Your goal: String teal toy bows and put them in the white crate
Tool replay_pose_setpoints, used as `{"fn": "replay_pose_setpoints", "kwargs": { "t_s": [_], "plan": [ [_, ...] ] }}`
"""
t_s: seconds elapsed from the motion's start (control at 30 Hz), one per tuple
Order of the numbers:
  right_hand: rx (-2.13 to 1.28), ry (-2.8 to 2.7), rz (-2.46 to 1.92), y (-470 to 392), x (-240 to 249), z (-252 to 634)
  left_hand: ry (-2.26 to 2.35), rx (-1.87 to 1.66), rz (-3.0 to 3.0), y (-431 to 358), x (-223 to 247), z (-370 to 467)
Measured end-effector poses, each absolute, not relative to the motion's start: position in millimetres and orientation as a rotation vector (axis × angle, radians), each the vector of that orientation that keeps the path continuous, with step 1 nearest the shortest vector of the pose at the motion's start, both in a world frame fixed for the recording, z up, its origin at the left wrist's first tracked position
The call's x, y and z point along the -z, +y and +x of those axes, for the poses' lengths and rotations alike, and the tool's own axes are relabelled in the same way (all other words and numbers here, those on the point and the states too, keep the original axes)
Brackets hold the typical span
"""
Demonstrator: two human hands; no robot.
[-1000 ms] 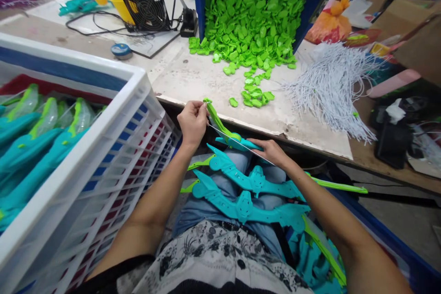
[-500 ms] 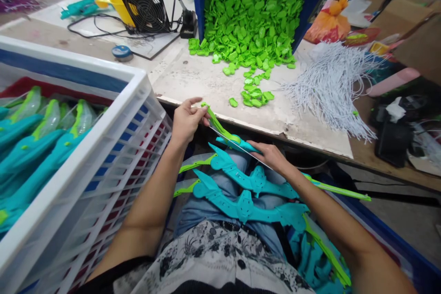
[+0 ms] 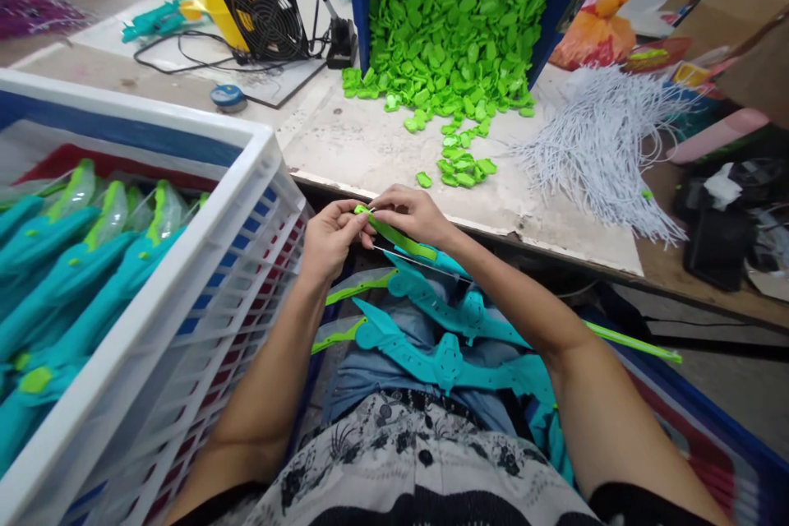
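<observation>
My left hand (image 3: 331, 240) is closed on the green limb tip of a toy bow (image 3: 403, 240), with thumb and fingers pinched together. Right beside it, my right hand (image 3: 414, 214) is closed at the same tip, its fingertips partly hidden. A thin white string (image 3: 419, 261) stretches from my left fingers along the underside of the green limb. The bow's teal body is mostly covered by my right forearm. Across my lap lie two more teal toy bows with green limbs, the nearer one (image 3: 449, 362) and the farther one (image 3: 431, 308).
On my left stands a white plastic crate (image 3: 259, 156) with several teal bows (image 3: 74, 263) inside. Green plastic pieces (image 3: 456, 49) spill from a blue bin (image 3: 357, 0) onto the table (image 3: 345, 140). White strings (image 3: 604, 148) lie at right; a black fan (image 3: 265, 16) stands at left.
My right hand has moved from the bow's teal body up and left to the green tip beside my left hand. My left hand has stayed at the tip, slightly lower in view.
</observation>
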State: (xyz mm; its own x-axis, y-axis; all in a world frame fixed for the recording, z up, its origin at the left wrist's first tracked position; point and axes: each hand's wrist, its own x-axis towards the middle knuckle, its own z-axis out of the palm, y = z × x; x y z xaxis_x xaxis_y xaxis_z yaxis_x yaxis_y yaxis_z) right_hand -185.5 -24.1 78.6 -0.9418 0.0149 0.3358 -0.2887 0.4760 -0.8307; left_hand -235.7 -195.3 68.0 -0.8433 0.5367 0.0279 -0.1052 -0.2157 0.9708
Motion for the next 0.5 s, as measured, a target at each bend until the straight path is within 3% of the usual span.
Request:
{"fn": "replay_pose_setpoints", "kwargs": {
  "t_s": [0.13,0.23,0.4,0.5],
  "plan": [
    [-1.738,-2.263,0.228,-38,-73,-193,1.629,-2.078,0.489,-201,-70,-235],
    [-1.749,-2.259,0.216,-46,-75,-191,1.709,-1.980,0.471,-204,-74,-233],
    [-1.363,-2.303,0.074,-8,-82,-219,2.365,-1.884,0.637,-201,-72,-220],
    [-1.149,-2.069,-0.275,36,-93,-238,2.409,-1.943,0.793,-196,-72,-209]
  ]
}}
